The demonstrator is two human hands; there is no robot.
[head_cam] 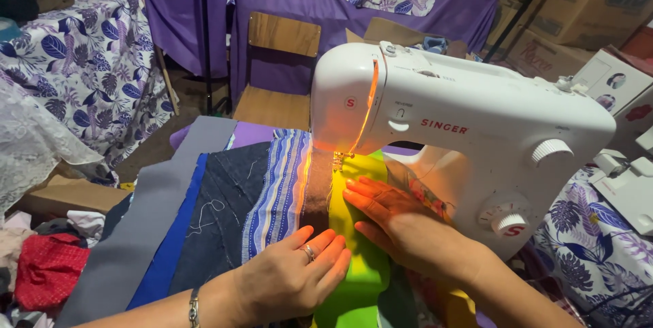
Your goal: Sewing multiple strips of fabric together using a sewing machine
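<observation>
A person sits at a white sewing machine (462, 124) with a patchwork of fabric strips spread over the table in front of it. Both hands lie flat on the cloth, fingers stretched out and slightly apart, pressing down rather than pinching anything. The left hand (289, 277), with a ring and a wrist chain, rests near the table's front edge across the seam where a brown strip (315, 192) meets a yellow-green strip (357, 253). The right hand (398, 222) lies on the yellow-green strip just beside the machine's body, its fingertips (350, 188) very near the presser foot and needle (338, 158), which sit in the orange glow of the machine lamp.

To the left of the seam run a blue-and-white striped strip (279, 192), a dark denim piece (221, 212) with loose white thread on it, a bright blue band and a grey panel (146, 219) reaching toward the table's left edge. A wooden chair (279, 73) stands behind the table against purple drapes.

The risk I see is those right fingertips: so near the needle, a small slip forward could bring them under it. Uneven pressure between the two hands might also pull the strips askew, so the seam wanders or puckers, and the loose thread could snag.
</observation>
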